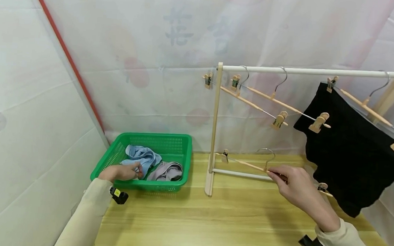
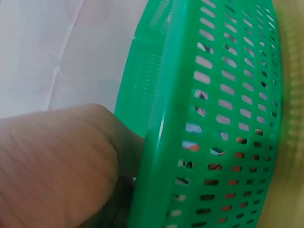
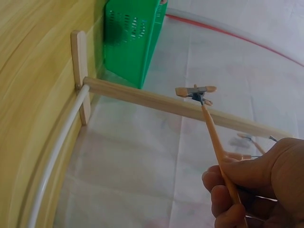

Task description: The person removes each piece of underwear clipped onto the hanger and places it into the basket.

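In the head view my left hand (image 1: 123, 172) reaches over the near rim of a green plastic basket (image 1: 188, 152), its fingers down at a light blue cloth (image 1: 142, 155). Whether they pinch the cloth I cannot tell; in the left wrist view the basket wall hides the fingertips. A crumpled grey cloth (image 1: 167, 171) lies beside the blue one. My right hand (image 1: 296, 187) grips a wooden clip hanger (image 1: 248, 165) by its bar, near the hook, in front of the rack. One end clip (image 3: 195, 92) shows in the right wrist view, with no cloth in it.
A rack with a white rail (image 1: 315, 72) and a wooden post (image 1: 215, 116) stands right of the basket. Two bare clip hangers (image 1: 242, 99) hang there; another carries black shorts (image 1: 348, 147) at the right. Below is a wood-grain tabletop (image 1: 194, 224), with white fabric walls (image 1: 146, 59) behind and left.
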`<state>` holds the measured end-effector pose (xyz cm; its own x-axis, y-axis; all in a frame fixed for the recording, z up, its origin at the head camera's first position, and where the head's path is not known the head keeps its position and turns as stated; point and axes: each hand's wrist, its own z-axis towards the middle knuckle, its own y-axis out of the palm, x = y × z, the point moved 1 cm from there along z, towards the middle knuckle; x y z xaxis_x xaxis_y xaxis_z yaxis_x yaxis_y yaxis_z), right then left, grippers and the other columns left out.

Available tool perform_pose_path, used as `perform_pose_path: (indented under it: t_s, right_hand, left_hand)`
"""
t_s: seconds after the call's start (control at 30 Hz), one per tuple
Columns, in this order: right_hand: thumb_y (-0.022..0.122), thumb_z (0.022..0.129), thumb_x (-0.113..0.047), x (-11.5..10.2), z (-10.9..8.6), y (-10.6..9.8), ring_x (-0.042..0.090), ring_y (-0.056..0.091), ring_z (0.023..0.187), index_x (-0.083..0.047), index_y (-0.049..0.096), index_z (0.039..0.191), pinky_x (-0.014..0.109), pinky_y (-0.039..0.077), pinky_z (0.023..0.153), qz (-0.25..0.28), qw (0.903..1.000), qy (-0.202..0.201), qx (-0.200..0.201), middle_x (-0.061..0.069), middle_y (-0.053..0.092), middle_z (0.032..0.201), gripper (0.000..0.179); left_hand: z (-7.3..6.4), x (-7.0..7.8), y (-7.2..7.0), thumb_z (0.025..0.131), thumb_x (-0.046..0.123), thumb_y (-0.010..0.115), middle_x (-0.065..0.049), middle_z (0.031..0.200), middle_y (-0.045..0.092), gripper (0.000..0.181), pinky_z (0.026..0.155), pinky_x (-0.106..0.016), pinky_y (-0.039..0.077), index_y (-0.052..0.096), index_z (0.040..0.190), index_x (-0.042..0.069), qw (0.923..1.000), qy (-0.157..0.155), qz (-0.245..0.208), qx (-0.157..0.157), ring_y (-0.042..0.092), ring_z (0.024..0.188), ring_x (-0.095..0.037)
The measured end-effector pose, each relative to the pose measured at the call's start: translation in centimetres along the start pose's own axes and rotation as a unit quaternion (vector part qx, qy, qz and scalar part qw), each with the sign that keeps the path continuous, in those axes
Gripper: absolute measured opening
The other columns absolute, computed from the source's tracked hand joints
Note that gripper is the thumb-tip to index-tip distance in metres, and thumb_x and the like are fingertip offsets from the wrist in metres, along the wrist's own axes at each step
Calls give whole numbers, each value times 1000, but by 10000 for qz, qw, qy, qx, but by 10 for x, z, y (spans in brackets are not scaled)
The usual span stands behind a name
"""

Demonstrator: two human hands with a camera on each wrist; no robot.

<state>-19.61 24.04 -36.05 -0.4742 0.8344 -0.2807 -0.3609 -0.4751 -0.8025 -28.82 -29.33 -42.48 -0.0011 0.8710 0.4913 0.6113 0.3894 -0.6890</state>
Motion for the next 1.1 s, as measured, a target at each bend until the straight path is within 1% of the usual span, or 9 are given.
perform_pose_path:
  t_s: [0.07,0.23,0.37,0.5,0.67,0.87,0.93,1.03,1.1]
  right_hand:
    - [76,88,-3,0,1,0,-8,47,59,-10,81,95,19,40,51,18,10000,-27,-2,3,77,85,11]
    - [76,87,-4,0,1,1,-8,49,60,-11,81,94,19,42,52,-15,10000,-88,-2,3,78,85,11]
    - [77,87,-4,0,1,-2,-7,53,63,-11,81,95,19,45,53,-83,9999,-56,-10,3,78,86,11]
    - [76,88,-4,1,1,-6,-7,52,62,-11,81,95,19,44,52,-96,9999,-1,-58,2,78,84,11]
    - [76,88,-4,0,0,-8,-7,52,62,-11,81,97,19,44,52,-80,9999,43,-58,3,78,86,12]
    - [76,88,-4,2,0,-8,-7,53,63,-10,81,97,19,45,53,-88,9999,52,-14,4,79,87,12]
    - [76,88,-4,3,0,-8,-7,53,63,-10,81,97,20,45,53,-106,9999,25,4,4,79,87,12]
    - [76,88,-4,4,0,-7,-7,51,62,-9,81,97,20,44,52,-118,9999,12,0,4,78,86,12]
    - [76,88,-4,5,0,-7,-7,51,61,-9,81,98,19,43,52,-108,9999,44,-13,6,78,87,13]
  left_hand:
    - [-1,-2,-1,108,12,42,-13,110,44,8,82,-43,30,38,113,7,9999,-77,-4,99,40,93,-26]
    - [2,-4,-4,103,14,53,-11,100,54,10,77,-38,37,48,106,5,9958,59,586,701,47,87,-24]
    - [4,3,-3,99,19,60,-10,95,65,17,73,-39,47,60,109,4,9839,82,1071,1431,57,86,-25]
    - [5,17,-5,98,16,62,-21,114,68,33,83,-53,54,56,126,0,9654,306,1407,2172,66,100,-38]
    - [7,46,-6,101,17,61,-26,121,65,37,84,-53,55,51,132,-2,9357,1158,1484,2984,67,98,-40]
    - [10,92,-2,102,23,62,-21,126,64,34,93,-55,53,55,128,2,9048,2097,969,3577,63,113,-40]
    - [11,109,-2,101,26,64,-17,118,66,30,89,-51,54,57,122,5,8934,2391,769,3725,65,107,-37]
    - [15,134,-4,99,26,68,-12,102,67,22,79,-43,54,60,110,8,8632,2974,611,4034,65,91,-30]
    - [18,151,-4,98,24,68,-10,92,65,19,71,-37,52,61,103,7,8333,3426,585,4298,62,79,-25]
